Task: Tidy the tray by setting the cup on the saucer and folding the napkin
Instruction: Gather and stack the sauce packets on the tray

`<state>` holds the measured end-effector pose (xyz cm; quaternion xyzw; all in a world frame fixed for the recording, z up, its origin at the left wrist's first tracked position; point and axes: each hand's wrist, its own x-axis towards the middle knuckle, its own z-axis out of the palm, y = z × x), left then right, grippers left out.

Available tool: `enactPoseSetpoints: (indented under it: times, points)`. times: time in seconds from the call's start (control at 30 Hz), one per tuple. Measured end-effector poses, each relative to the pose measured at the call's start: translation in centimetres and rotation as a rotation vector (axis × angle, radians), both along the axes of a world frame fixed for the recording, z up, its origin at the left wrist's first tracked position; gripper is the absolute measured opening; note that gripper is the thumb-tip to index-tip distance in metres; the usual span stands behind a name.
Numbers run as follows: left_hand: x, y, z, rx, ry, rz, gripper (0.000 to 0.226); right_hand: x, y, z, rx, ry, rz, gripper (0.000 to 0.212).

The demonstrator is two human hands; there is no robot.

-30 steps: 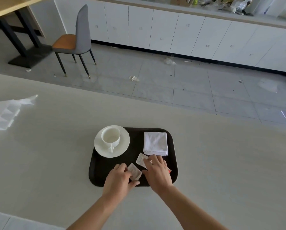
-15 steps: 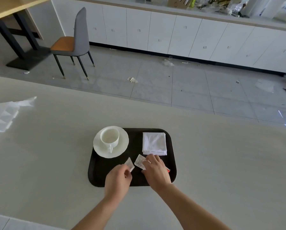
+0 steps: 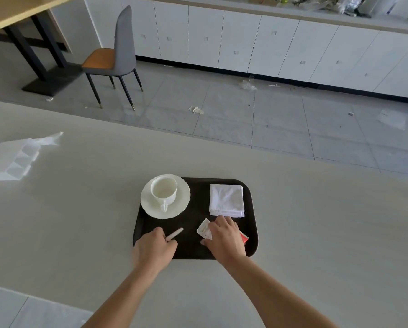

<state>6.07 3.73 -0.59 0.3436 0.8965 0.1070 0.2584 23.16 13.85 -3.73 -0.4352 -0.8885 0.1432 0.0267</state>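
One cup point(image 3: 164, 191) sits on one saucer point(image 3: 180, 205) at 10 o'clock on the tray point(image 3: 191, 247), with one folded napkin point(image 3: 226, 200) at 2 o'clock. The left hand point(image 3: 153, 251) pinches a thin packet point(image 3: 175, 233) in its fingers. The right hand point(image 3: 225, 239) half-hides a white packet point(image 3: 203, 229) and a red packet point(image 3: 244, 239), and whether its fingers grip them is unclear.

Count: 1 counter point(image 3: 316, 221), 1 tray point(image 3: 193, 243) on it, carrying 1 cup point(image 3: 164, 191), 1 saucer point(image 3: 150, 209), 1 napkin point(image 3: 226, 200) and 3 packets: held packet point(image 3: 175, 233), white packet point(image 3: 204, 229), red packet point(image 3: 244, 238). 2 hands in view: left hand point(image 3: 154, 250), right hand point(image 3: 225, 240). Off the tray: 1 white plastic insert point(image 3: 13, 159) on the counter, 1 chair point(image 3: 117, 58) and 1 table point(image 3: 20, 10) on the floor, 1 run of cabinets point(image 3: 240, 43), floor scraps point(image 3: 197, 110) at least 3, the rest too small to count.
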Motion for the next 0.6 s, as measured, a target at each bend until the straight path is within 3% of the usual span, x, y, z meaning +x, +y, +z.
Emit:
enactPoseSetpoints:
  times: [0.1,0.23,0.4,0.6]
  points:
    - [1.1,-0.1,-0.6,0.100,-0.017,0.043,0.017,-0.5,-0.3,0.1,0.030,-0.029,0.051,0.016]
    - [1.7,-0.5,-1.2,0.210,0.006,0.128,0.042,-0.8,-1.7,0.0,-0.038,0.084,0.103,0.017]
    - [1.2,-0.6,-1.6,0.392,0.005,0.215,0.025,0.3,-1.8,0.1,-0.047,0.207,-0.044,0.019]
    - [2.3,0.3,-2.0,0.279,0.095,-0.167,0.035,-0.8,-0.8,0.5,-0.073,0.183,-0.010,0.052]
